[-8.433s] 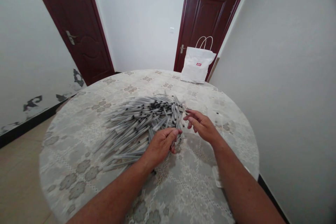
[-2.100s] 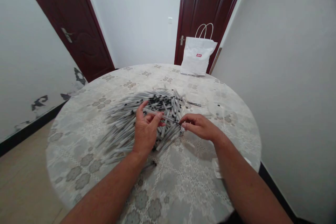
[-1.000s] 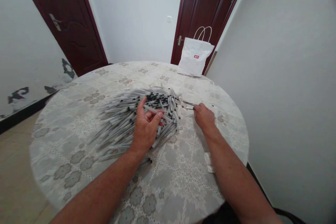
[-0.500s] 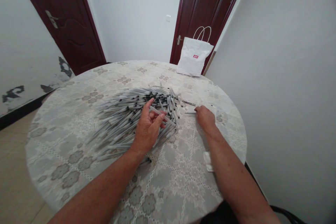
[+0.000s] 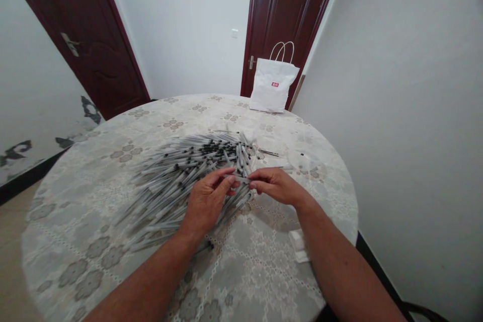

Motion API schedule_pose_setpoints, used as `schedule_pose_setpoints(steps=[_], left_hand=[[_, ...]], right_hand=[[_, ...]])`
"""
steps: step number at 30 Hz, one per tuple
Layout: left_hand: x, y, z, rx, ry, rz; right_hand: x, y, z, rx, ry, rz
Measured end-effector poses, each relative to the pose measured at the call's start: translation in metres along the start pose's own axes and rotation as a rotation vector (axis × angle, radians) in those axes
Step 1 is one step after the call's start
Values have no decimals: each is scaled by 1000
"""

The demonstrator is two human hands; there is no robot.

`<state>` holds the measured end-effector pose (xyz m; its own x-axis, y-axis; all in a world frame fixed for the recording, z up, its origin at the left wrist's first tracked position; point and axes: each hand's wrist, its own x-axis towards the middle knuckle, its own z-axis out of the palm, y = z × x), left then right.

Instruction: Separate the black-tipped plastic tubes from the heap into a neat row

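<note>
Currently in hand: one slim pale tube (image 5: pixel 242 179), which I am holding level just above the near right edge of the heap, between my two hands.
Left hand: my left hand (image 5: pixel 207 196) is pinching the tube between thumb and fingers, with part of it running back behind the fingertips.
Right hand: my right hand (image 5: pixel 277 185) is closing thumb and forefinger about the tube's right end; I cannot tell whether these fingers are also gripping a smaller part there.
Gap between hands: they are staying just apart, only the tube bridging them.
Heap: under and beyond my left hand, a pile of grey tubes (image 5: pixel 162 196) is fanning out leftward, many black ends bunching at its far right part.
Strays: a pair of black-tipped tubes (image 5: pixel 207 246) is poking out beside my left forearm.
Dark rods: thin dark rods (image 5: pixel 269 152) are lying right of the heap; another thin dark piece (image 5: pixel 273 167) is lying just beyond my right hand.
Small black bit: a black speck (image 5: pixel 302 154) is sitting farther right.
White packet: a small white packet (image 5: pixel 298 246) is lying beside my right forearm.
Table: a flowered cloth (image 5: pixel 264 271) is covering the round top.
Far edge: a white paper bag (image 5: pixel 274 85) is standing upright, its handles looping up before a dark red door (image 5: pixel 290 10).
</note>
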<state>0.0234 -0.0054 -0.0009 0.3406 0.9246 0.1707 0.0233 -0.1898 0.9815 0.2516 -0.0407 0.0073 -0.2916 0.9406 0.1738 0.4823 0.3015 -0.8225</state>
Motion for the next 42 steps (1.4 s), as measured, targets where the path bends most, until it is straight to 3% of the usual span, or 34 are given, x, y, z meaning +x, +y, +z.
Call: schedule_pose_setpoints(steps=[4, 10, 12, 15, 20, 24, 42], left_hand=[[-1, -6, 0, 190, -21, 49], [-8, -14, 0, 861, -156, 391], [-10, -14, 0, 1018, -228, 396], [-12, -13, 0, 1153, -292, 377], [-11, -11, 0, 1271, -336, 376], [-11, -8, 0, 1338, -357, 380], [-12, -19, 5, 1377, -322, 349]], right_hand=[[-6, 14, -21, -182, 77, -78], [-14, 40, -46, -654, 434, 151], [-17, 45, -50, -747, 442, 221], [-25, 51, -57, -841, 319, 372], [-37, 65, -66, -886, 143, 551], [-32, 76, -64, -906, 113, 630], [-16, 82, -47, -952, 266, 512]])
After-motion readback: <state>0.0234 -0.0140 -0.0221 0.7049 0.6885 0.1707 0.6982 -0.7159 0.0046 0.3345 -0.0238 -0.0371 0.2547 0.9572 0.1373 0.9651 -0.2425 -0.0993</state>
